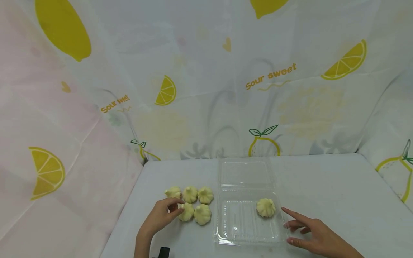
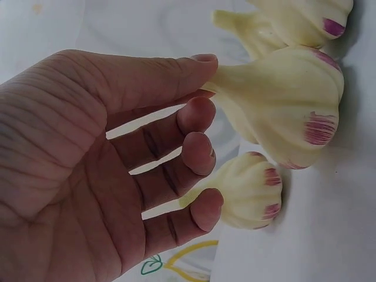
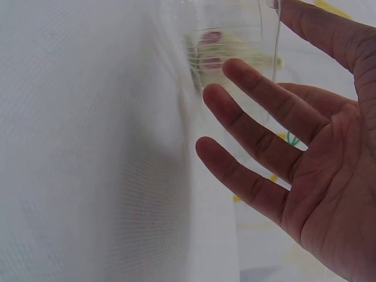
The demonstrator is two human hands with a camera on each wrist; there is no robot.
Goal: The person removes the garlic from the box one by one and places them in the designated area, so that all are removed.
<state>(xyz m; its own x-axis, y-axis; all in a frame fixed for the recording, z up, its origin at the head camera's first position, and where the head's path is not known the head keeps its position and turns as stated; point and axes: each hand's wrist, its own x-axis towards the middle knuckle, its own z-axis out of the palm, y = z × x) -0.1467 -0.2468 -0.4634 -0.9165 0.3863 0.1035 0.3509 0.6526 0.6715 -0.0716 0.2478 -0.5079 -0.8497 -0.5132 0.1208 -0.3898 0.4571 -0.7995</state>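
My left hand (image 1: pixel 159 216) pinches the stem of a garlic bulb (image 2: pixel 282 103), with thumb and forefinger on it and the other fingers loosely bent. This bulb is the front left one of a close group; other garlic bulbs (image 1: pixel 202 214) lie beside and behind it. A clear plastic box (image 1: pixel 222 234) stands to the right, its lid (image 1: pixel 245 173) folded back. Inside, toward the right side, sits one garlic bulb (image 1: pixel 266 208). At the box's right edge is my right hand (image 1: pixel 309 233), fingers spread and fairly straight, forefinger and thumb at the rim.
A white-covered table (image 1: pixel 329 186) carries everything. Behind it and at both sides hangs a lemon-printed cloth (image 1: pixel 200 118). A black object (image 1: pixel 164 252) pokes in at the bottom edge, near my left wrist.
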